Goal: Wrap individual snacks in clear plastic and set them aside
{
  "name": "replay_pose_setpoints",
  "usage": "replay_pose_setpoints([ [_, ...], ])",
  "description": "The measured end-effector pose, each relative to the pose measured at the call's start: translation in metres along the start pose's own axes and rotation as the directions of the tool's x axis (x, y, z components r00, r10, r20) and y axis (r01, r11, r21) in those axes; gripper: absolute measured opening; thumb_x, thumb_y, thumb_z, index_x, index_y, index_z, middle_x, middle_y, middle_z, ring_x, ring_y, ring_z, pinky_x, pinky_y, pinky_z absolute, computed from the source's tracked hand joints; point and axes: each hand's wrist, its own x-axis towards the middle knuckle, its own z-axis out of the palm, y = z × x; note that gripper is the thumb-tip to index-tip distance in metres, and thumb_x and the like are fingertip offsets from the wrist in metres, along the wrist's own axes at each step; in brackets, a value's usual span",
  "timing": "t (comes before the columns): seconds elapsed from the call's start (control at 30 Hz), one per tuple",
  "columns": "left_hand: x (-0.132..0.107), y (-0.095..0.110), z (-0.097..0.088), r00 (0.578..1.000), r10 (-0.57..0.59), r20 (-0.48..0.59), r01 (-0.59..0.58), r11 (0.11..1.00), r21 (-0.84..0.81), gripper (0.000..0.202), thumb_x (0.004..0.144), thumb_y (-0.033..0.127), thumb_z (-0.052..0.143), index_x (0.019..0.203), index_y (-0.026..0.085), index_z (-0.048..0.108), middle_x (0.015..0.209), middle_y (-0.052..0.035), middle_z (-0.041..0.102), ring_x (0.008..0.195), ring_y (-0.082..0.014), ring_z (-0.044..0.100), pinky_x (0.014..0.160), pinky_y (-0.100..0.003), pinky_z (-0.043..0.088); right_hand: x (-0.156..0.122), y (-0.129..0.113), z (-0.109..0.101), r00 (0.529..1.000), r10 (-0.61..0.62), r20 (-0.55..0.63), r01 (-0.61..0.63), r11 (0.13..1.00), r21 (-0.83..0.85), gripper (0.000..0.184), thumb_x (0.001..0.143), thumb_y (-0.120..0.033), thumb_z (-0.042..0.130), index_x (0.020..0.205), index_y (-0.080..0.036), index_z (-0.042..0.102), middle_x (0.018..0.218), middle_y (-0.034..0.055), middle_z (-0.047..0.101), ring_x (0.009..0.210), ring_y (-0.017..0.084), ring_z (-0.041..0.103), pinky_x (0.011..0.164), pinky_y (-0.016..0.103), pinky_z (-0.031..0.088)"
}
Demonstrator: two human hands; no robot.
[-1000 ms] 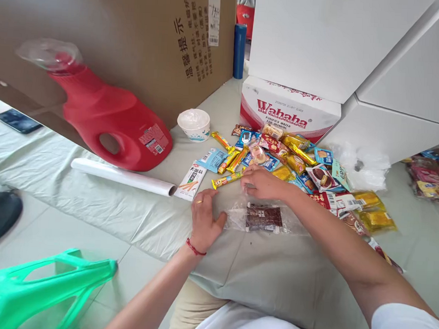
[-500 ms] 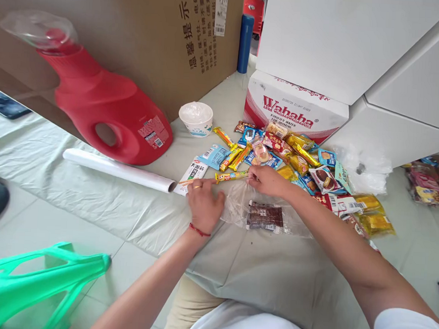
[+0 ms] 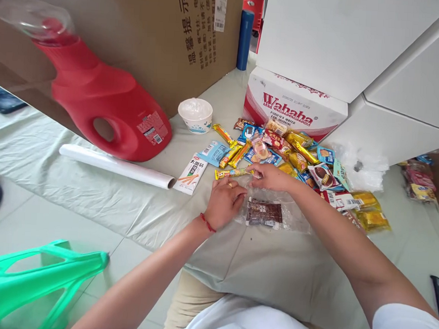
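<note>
A clear plastic bag (image 3: 298,221) lies flat in front of me, with a dark brown snack packet (image 3: 265,212) inside it. My right hand (image 3: 270,177) pinches the bag's far edge between thumb and fingers. At the bag's left end is my left hand (image 3: 224,202), its fingers curled together on the plastic; the fingertips are partly hidden. Just beyond both hands is a thin yellow snack stick (image 3: 228,173). A white snack packet (image 3: 191,174) rests left of my left hand. Several wrapped snacks (image 3: 297,162) are heaped beyond my right hand.
A white roll (image 3: 118,167) and a red jug (image 3: 114,111) are on the left, by a large carton (image 3: 138,30). Behind the snacks stand a paper bowl (image 3: 195,118) and a Wahaha box (image 3: 293,104). A green stool (image 3: 42,273) is at lower left.
My left hand has moved right, from beside the white packet to the bag's left end, and its fingers have curled in. My right hand stays at the bag's far edge.
</note>
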Motion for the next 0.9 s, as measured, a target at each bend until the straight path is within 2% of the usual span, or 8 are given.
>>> replay_pose_setpoints([
  [0.1, 0.005, 0.0, -0.004, 0.98, -0.145, -0.139, 0.151, 0.988, 0.033, 0.022, 0.091, 0.024, 0.055, 0.095, 0.021, 0.076, 0.092, -0.0093, 0.071, 0.101, -0.0306, 0.054, 0.085, -0.045, 0.038, 0.0, 0.008, -0.003, 1.0, 0.017, 0.004, -0.017, 0.999, 0.03, 0.044, 0.078, -0.024, 0.073, 0.12, -0.013, 0.067, 0.078, -0.0038, 0.062, 0.069, 0.014, 0.055, 0.067, 0.023, 0.038],
  [0.17, 0.001, 0.004, -0.012, 0.979, -0.083, -0.189, 0.087, 0.996, 0.012, 0.025, 0.093, 0.03, 0.055, 0.106, 0.022, 0.075, 0.105, -0.0099, 0.071, 0.105, -0.0301, 0.053, 0.088, -0.045, 0.038, 0.001, 0.011, 0.0, 1.0, 0.015, -0.019, -0.015, 1.0, 0.026, 0.039, 0.078, -0.021, 0.07, 0.116, -0.012, 0.069, 0.076, -0.0035, 0.061, 0.068, 0.013, 0.053, 0.068, 0.023, 0.038],
  [0.27, -0.008, 0.006, -0.023, 0.983, 0.18, -0.034, -0.183, 0.978, -0.097, 0.038, 0.091, 0.037, 0.059, 0.126, 0.026, 0.068, 0.121, -0.0081, 0.068, 0.115, -0.0287, 0.053, 0.097, -0.046, 0.036, 0.004, 0.011, 0.005, 1.0, -0.018, -0.024, 0.018, 1.0, 0.011, 0.033, 0.079, -0.02, 0.067, 0.111, -0.013, 0.071, 0.073, -0.0035, 0.061, 0.067, 0.013, 0.052, 0.068, 0.023, 0.037],
  [0.33, -0.01, 0.002, -0.025, 0.97, 0.231, 0.074, -0.218, 0.964, -0.15, 0.04, 0.088, 0.037, 0.063, 0.126, 0.025, 0.068, 0.114, -0.0077, 0.07, 0.114, -0.0285, 0.054, 0.099, -0.046, 0.035, 0.006, 0.01, 0.007, 1.0, -0.027, -0.014, 0.027, 1.0, -0.003, 0.033, 0.078, -0.021, 0.067, 0.11, -0.013, 0.071, 0.073, -0.0033, 0.061, 0.067, 0.013, 0.052, 0.068, 0.023, 0.037],
  [0.53, 0.007, -0.015, -0.01, 0.999, -0.039, 0.036, 0.042, 0.994, -0.098, 0.021, 0.092, 0.029, 0.056, 0.09, 0.024, 0.076, 0.087, -0.0054, 0.073, 0.102, -0.0275, 0.057, 0.094, -0.046, 0.037, 0.005, 0.009, 0.004, 0.999, -0.018, -0.029, 0.017, 0.999, -0.027, 0.032, 0.079, -0.024, 0.068, 0.109, -0.012, 0.072, 0.073, -0.0036, 0.059, 0.066, 0.013, 0.05, 0.066, 0.022, 0.036],
  [0.67, 0.005, -0.006, -0.015, 0.931, -0.216, -0.295, 0.235, 0.972, 0.027, 0.021, 0.089, 0.027, 0.058, 0.098, 0.02, 0.076, 0.101, -0.0108, 0.072, 0.103, -0.0305, 0.056, 0.09, -0.046, 0.042, 0.002, 0.005, 0.004, 0.999, -0.009, -0.042, 0.006, 0.998, -0.069, 0.02, 0.081, -0.024, 0.066, 0.097, -0.013, 0.073, 0.069, -0.004, 0.058, 0.064, 0.012, 0.048, 0.065, 0.022, 0.034],
  [0.77, -0.015, 0.017, -0.025, 0.881, -0.06, -0.468, 0.1, 0.993, 0.061, 0.025, 0.093, 0.022, 0.052, 0.104, 0.021, 0.074, 0.104, -0.0098, 0.071, 0.101, -0.0268, 0.058, 0.092, -0.044, 0.043, 0.0, 0.001, 0.006, 0.998, -0.011, -0.056, 0.006, 0.995, -0.097, 0.016, 0.084, -0.024, 0.065, 0.094, -0.013, 0.073, 0.069, -0.0032, 0.059, 0.064, 0.012, 0.049, 0.065, 0.022, 0.034],
  [0.9, -0.037, 0.048, -0.02, 0.962, 0.227, -0.154, -0.214, 0.972, 0.098, 0.028, 0.097, 0.022, 0.049, 0.115, 0.02, 0.07, 0.107, -0.0089, 0.074, 0.096, -0.0245, 0.06, 0.081, -0.041, 0.041, -0.004, -0.005, 0.004, 0.997, 0.006, -0.074, -0.017, 0.99, -0.142, 0.028, 0.09, -0.03, 0.066, 0.111, -0.012, 0.07, 0.078, 0.0001, 0.066, 0.069, 0.014, 0.055, 0.066, 0.022, 0.035],
])
